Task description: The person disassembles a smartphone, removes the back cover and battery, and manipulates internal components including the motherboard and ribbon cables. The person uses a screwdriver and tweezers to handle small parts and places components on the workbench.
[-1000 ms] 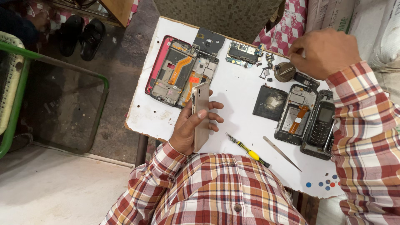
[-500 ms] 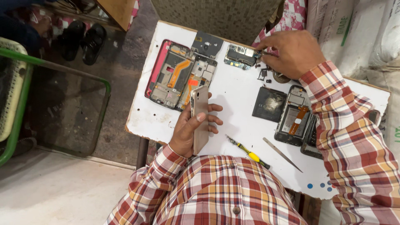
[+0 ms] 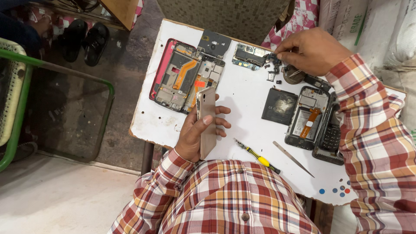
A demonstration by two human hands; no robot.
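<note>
My left hand (image 3: 197, 132) grips a beige phone (image 3: 207, 121) upright on its edge above the near left part of the white table (image 3: 242, 99). My right hand (image 3: 312, 50) reaches to the far side of the table, its fingertips pinched over a scatter of small dark parts (image 3: 273, 71) beside a circuit board (image 3: 249, 56). Whether it holds one of those parts is hidden by the fingers. An opened phone frame with an orange ribbon cable (image 3: 180, 73) lies just beyond my left hand.
A black battery (image 3: 279, 106), another opened phone (image 3: 307, 117) and a keypad phone (image 3: 329, 138) lie under my right forearm. A yellow-handled screwdriver (image 3: 258, 157) and metal tweezers (image 3: 292, 158) rest near the front edge. Green-framed chair (image 3: 26, 91) and black sandals (image 3: 84, 41) at left.
My right hand has moved left along the table's far side, from the round part toward the circuit board and small parts. My left hand keeps holding the phone.
</note>
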